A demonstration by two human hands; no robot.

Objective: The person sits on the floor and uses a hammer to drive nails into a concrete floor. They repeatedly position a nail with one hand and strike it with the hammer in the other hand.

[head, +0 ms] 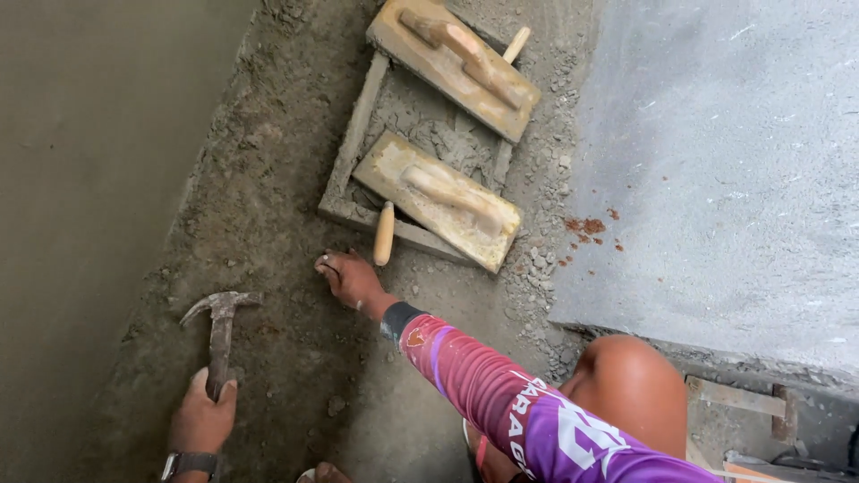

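My left hand [201,416], with a watch on the wrist, grips the handle of a rusty claw hammer [220,315]. The hammer's head rests on the dirt floor at the lower left. My right hand [351,279], in a pink and purple sleeve, reaches forward to the ground. Its fingertips are pinched on a small dark thin piece [326,266] against the dirt; what the piece is I cannot tell. This hand sits just below a wooden tool handle [384,234].
Two mortar-caked wooden floats [438,199] [455,64] lie across a wooden frame [355,134] with grey mortar inside. A smooth grey slab [725,170] fills the right, a plastered surface [80,179] the left. My bare knee [626,385] is at the lower right, beside wood scraps [738,398].
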